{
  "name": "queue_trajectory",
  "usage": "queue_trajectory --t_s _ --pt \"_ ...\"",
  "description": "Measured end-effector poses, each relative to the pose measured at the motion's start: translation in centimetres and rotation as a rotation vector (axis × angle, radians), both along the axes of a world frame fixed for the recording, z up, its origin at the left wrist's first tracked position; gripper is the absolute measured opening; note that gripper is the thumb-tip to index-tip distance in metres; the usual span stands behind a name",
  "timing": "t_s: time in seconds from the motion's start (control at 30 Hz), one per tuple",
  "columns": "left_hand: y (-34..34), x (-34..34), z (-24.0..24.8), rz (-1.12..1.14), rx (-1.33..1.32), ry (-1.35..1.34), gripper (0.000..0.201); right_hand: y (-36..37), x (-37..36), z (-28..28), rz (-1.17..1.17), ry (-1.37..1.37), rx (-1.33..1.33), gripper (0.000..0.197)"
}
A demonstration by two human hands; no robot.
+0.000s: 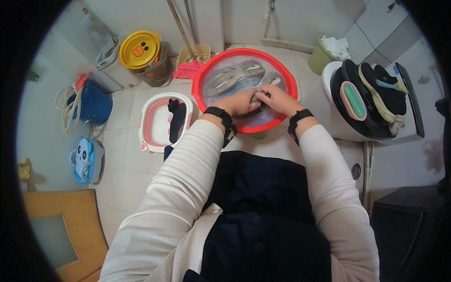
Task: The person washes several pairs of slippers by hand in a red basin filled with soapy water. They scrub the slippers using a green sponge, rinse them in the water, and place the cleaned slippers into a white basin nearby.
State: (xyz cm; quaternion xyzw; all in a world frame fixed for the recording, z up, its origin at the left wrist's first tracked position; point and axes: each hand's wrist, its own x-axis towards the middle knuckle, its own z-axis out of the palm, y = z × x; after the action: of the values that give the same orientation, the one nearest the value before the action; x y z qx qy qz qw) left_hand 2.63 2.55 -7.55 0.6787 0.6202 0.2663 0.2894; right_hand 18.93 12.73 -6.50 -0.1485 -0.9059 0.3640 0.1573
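Note:
A red basin (199, 89) of cloudy water stands on the floor in front of me, with a pair of grey shoes (235, 77) soaking at its far side. My left hand (241, 102) and my right hand (277, 99) meet over its near part. Both have their fingers closed around a small dark, wet item (256, 104), mostly covered by the fingers, so its kind does not show. Another grey piece (273, 77) lies in the water just beyond my right hand. Dark bands circle both wrists.
Left of the red basin sits a pink-and-white tub (149, 124) with black socks (176, 120). A blue bucket (96, 104) and yellow-lidded bucket (139, 49) stand farther left. On the toilet at right are a pink-and-green brush (353, 101) and black shoes (383, 94). Behind is a green bin (319, 58).

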Motion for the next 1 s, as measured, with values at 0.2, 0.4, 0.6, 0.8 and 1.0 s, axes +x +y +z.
queue_trajectory --t_s 0.2,0.4,0.6,0.8,1.0 --pt "-1.4 -1.0 0.6 -0.186 -0.361 0.137 0.047 0.3 2.6 1.0 0.119 -0.328 0.215 0.035" --pt "-1.7 -0.1 1.2 -0.177 -0.655 0.375 0.045 -1.3 2.4 1.8 0.007 -0.622 0.473 0.035" --pt "-1.8 -0.2 1.2 -0.187 -0.597 0.39 0.048 -0.6 0.9 0.9 0.049 -0.709 0.173 0.021" --pt "-1.9 -0.9 1.5 -0.205 -0.561 0.293 0.036 -1.3 1.3 -1.4 0.039 -0.811 0.408 0.022" --pt "-1.8 -0.7 1.0 -0.206 -0.679 0.233 0.04 -2.1 -0.1 -1.3 -0.059 -1.059 0.293 0.041"
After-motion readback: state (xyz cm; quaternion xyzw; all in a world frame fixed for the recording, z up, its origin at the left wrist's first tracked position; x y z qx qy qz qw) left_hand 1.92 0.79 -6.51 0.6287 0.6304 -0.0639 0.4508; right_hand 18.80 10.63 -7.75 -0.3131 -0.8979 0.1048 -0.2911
